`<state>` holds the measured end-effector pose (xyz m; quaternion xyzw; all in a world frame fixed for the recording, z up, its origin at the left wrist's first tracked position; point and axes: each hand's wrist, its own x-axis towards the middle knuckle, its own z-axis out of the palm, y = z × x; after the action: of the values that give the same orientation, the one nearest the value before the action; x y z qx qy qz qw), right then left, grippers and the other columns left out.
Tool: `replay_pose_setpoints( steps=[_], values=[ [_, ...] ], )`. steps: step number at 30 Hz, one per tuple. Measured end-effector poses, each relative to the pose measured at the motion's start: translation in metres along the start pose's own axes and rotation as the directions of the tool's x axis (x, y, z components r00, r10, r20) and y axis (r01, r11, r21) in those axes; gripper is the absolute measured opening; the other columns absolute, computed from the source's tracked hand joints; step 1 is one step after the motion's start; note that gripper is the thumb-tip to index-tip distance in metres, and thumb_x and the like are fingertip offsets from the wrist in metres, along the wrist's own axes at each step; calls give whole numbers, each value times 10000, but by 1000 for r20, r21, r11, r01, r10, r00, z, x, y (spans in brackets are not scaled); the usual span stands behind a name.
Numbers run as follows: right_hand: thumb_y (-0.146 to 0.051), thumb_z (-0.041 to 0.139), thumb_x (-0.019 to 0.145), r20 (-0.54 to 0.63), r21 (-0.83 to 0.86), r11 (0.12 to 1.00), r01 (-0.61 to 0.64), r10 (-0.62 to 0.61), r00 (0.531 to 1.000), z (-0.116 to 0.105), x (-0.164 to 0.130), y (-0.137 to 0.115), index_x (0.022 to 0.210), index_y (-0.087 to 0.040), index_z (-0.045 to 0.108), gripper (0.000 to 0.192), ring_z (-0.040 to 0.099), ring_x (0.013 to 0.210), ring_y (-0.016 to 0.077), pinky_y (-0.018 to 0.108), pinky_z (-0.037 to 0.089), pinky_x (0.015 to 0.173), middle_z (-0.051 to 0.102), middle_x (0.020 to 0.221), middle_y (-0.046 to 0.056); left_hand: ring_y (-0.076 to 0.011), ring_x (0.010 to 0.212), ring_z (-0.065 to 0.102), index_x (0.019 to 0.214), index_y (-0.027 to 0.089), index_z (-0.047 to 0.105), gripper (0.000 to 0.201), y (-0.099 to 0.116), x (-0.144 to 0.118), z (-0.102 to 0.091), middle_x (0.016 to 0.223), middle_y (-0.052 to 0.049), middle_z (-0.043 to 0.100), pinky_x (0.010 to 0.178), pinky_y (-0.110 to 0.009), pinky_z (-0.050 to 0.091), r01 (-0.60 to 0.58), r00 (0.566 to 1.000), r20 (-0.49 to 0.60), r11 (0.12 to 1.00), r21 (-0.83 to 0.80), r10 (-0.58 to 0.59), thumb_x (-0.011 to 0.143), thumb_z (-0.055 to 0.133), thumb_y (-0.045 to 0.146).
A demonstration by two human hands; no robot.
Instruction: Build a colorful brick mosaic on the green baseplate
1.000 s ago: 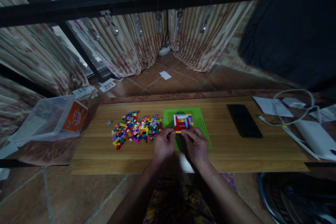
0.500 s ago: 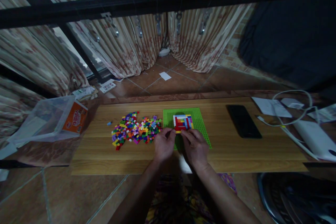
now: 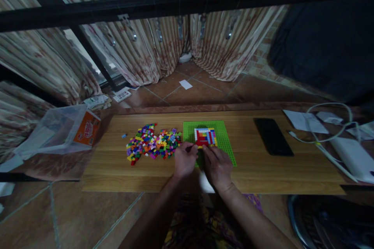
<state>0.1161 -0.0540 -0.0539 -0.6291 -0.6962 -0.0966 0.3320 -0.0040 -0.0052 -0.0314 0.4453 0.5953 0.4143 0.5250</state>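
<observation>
both hands (image 3: 201, 161) at brick panel (image 3: 205, 137) — green baseplate (image 3: 223, 134).

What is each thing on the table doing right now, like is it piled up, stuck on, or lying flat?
left hand: fingers curled at the build's near edge
right hand: on the baseplate, fingertips at the build
brick build: stuck on the baseplate
green baseplate: flat on the board
loose bricks: scattered in a pile
phone: flat, screen dark
plastic box: tipped on its side
</observation>
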Motion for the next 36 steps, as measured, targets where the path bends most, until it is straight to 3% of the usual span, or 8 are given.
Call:
replay_pose_setpoints(
  steps=[6,11,14,19,23,27,32,36],
  values=[
    [-220,464,967,81,-32,999,5,-3,997,-4,-5,1,1188,-194,642,285,616,874,225,340,427,766,710,1020,92,-97,498,576,722,171,624,103,3,-1,0,610,18,623,501,-210,480,-24,1000,11,1000,-17,24,747,614,270],
    [-232,449,968,63,108,992,-63,57,996,-18,-10,-10,1219,-170,608,304,640,862,214,342,470,784,713,986,98,-113,558,596,738,183,612,168,6,-11,-17,642,13,627,525,-214,492,-66,997,36,997,-34,67,792,576,338],
    [-205,450,958,112,235,971,-48,22,993,-25,-20,-19,1101,-186,659,254,651,856,198,335,495,801,712,934,79,-128,618,606,790,185,628,176,1,-22,-39,682,6,634,558,-223,503,-127,991,34,992,-13,128,798,578,354],
    [-204,471,948,165,344,938,-45,-13,986,-24,-31,-33,1016,-195,677,217,656,831,190,326,521,775,707,895,66,-147,694,631,853,187,664,196,-13,-42,-92,744,-13,675,669,-248,509,-218,971,-56,955,200,233,820,567,354],
    [-204,471,950,188,404,915,3,-86,978,-17,-28,-47,1021,-199,663,205,653,834,179,305,517,768,699,899,58,-180,789,665,891,186,674,220,-23,-57,-134,854,-36,715,741,-276,519,-184,940,-208,916,357,270,826,563,364],
    [-206,454,957,244,417,909,22,-135,960,-7,-15,-60,1009,-194,659,212,644,847,177,292,504,769,684,906,59,-194,794,674,946,181,667,247,-29,-63,-163,883,-48,725,724,-281,524,-98,907,-331,897,431,259,824,552,362],
    [-208,457,950,279,428,903,30,-164,946,7,6,-75,1005,-200,662,212,619,881,183,293,489,793,662,940,58,-169,705,655,993,174,658,264,-33,-58,-175,818,-40,713,661,-262,513,-61,883,-385,879,473,268,836,533,345],
    [-208,465,947,292,427,899,94,-236,927,20,23,-96,998,-222,676,217,592,910,189,299,474,817,644,959,55,-166,733,659,982,179,658,235,-34,-53,-168,858,-52,714,702,-274,517,-80,904,-325,855,512,279,845,524,314]
  ],
)
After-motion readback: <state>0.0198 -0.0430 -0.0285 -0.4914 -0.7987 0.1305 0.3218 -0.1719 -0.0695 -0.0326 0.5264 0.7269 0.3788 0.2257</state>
